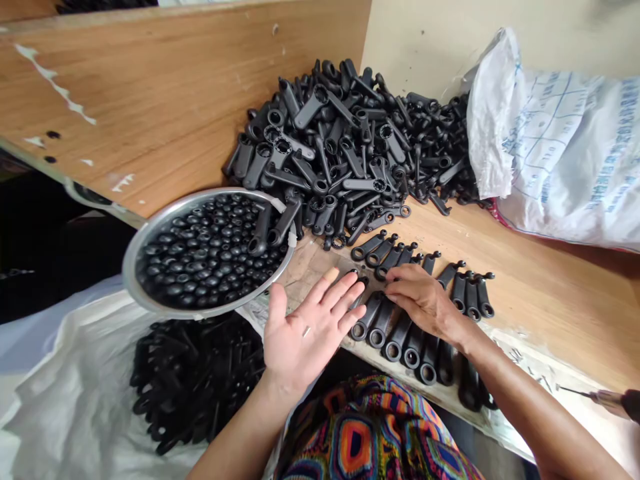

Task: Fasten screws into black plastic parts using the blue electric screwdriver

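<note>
My left hand [293, 357] is held palm up with its fingers spread. A small metal pin [307, 331] lies loose on that palm. To its right, my right hand [425, 303] has thumb and fingers pinched together over the black plastic crank handles; whatever is between the fingertips is hidden. A front row of handles [393, 343] lies side by side along the table edge, ring ends towards me. Behind it is a second row of handles [383, 253] with small knobbed ends pointing away. My right forearm covers part of the front row.
A metal basin [131, 267] of black knobs [200, 247] stands left, two handles on top. Behind rises a handle pile [340, 147], beside a white woven sack [565, 147]. Loose pins [545, 381] and a screwdriver [607, 400] lie right. More black parts [200, 380] fill a sack lower left.
</note>
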{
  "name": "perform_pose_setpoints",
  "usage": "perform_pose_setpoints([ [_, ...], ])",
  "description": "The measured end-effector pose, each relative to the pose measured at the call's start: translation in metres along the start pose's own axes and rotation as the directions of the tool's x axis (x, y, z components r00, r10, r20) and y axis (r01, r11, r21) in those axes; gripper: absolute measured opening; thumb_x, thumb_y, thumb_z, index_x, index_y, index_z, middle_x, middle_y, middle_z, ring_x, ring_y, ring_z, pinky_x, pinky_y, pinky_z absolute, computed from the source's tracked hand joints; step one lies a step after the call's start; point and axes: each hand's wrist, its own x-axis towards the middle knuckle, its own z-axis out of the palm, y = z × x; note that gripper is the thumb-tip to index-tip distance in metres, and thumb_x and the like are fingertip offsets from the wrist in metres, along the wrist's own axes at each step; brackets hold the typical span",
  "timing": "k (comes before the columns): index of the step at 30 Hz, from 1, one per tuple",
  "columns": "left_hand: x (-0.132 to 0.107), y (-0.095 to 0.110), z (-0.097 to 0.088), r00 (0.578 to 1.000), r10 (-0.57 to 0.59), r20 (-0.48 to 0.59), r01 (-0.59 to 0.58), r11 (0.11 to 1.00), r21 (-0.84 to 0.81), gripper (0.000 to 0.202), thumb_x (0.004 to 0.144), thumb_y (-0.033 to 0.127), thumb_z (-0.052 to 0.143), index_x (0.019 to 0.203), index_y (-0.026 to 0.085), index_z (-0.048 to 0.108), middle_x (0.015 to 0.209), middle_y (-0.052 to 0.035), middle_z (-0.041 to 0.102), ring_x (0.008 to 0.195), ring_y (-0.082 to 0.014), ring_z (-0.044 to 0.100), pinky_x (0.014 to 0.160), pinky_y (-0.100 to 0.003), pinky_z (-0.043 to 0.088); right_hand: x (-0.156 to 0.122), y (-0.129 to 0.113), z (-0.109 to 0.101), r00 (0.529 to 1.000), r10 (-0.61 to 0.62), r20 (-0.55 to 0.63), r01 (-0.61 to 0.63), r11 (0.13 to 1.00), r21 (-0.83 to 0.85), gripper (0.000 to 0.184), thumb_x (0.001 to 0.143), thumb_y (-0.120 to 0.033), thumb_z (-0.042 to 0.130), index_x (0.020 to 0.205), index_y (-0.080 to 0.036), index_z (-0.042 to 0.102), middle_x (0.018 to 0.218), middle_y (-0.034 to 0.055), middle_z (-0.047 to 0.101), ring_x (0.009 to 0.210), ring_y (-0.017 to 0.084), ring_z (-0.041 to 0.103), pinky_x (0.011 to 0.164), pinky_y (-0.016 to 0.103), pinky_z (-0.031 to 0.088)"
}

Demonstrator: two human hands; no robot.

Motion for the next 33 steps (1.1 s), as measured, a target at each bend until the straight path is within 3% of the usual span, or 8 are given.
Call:
perform_pose_setpoints([
  [6,0.001,0.002,-0.002,1.000,0.019,0.001,-0.019,0.999,0.028,0.072,0.085,0.068,0.029,0.129,0.015,0.050,0.141,-0.0139,0.042,0.133,-0.0284,0.035,0.108,-0.045,0.029,0.003,0.006,0.010,0.999,-0.003,0.048,0.006,0.999,-0.053,0.019,0.089,-0.013,0.047,0.080,-0.015,0.064,0.098,0.0087,0.060,0.093,0.018,0.051,0.082,0.034,0.044],
  [12,0.003,0.002,-0.001,0.998,0.042,-0.052,-0.041,0.999,0.029,0.073,0.084,0.069,0.031,0.128,0.014,0.051,0.140,-0.0149,0.044,0.132,-0.0293,0.036,0.108,-0.046,0.027,0.004,0.006,0.005,0.998,-0.011,0.067,0.017,0.996,-0.086,0.017,0.089,-0.015,0.049,0.086,-0.015,0.065,0.101,0.0094,0.060,0.096,0.019,0.053,0.084,0.035,0.044],
  [18,0.007,-0.013,0.002,0.998,-0.029,-0.063,0.025,0.998,-0.064,0.071,0.084,0.068,0.032,0.126,0.014,0.051,0.134,-0.0155,0.049,0.127,-0.0287,0.042,0.104,-0.044,0.033,0.007,-0.036,-0.006,0.986,-0.134,-0.095,0.140,0.988,0.064,0.017,0.087,-0.010,0.052,0.099,-0.014,0.063,0.106,0.0097,0.061,0.102,0.018,0.054,0.093,0.038,0.042],
  [23,0.008,-0.029,0.005,0.993,-0.118,-0.031,0.114,0.987,-0.117,0.067,0.085,0.066,0.033,0.121,0.013,0.053,0.115,-0.0106,0.059,0.108,-0.0202,0.054,0.094,-0.031,0.040,0.009,-0.070,0.004,0.978,-0.208,-0.036,0.211,0.966,0.147,0.018,0.085,-0.013,0.055,0.100,-0.014,0.066,0.111,0.0106,0.060,0.116,0.023,0.046,0.098,0.040,0.040],
  [28,0.008,-0.035,0.007,0.993,-0.116,0.033,0.118,0.991,-0.070,0.071,0.086,0.067,0.021,0.111,0.011,0.058,0.125,-0.0147,0.053,0.122,-0.0292,0.045,0.103,-0.043,0.032,0.008,-0.074,0.022,0.975,-0.217,-0.046,0.218,0.976,0.022,0.012,0.085,-0.018,0.056,0.090,-0.018,0.067,0.114,0.0078,0.059,0.120,0.025,0.039,0.100,0.041,0.033],
  [33,0.005,-0.039,0.001,0.996,-0.086,-0.010,0.085,0.995,-0.058,0.066,0.088,0.064,0.024,0.110,0.012,0.059,0.124,-0.0143,0.055,0.123,-0.0299,0.045,0.105,-0.046,0.031,0.004,-0.078,0.036,0.989,-0.145,-0.043,0.145,0.989,0.009,0.017,0.085,-0.014,0.047,0.086,-0.018,0.063,0.113,0.0056,0.059,0.116,0.025,0.041,0.097,0.044,0.034],
])
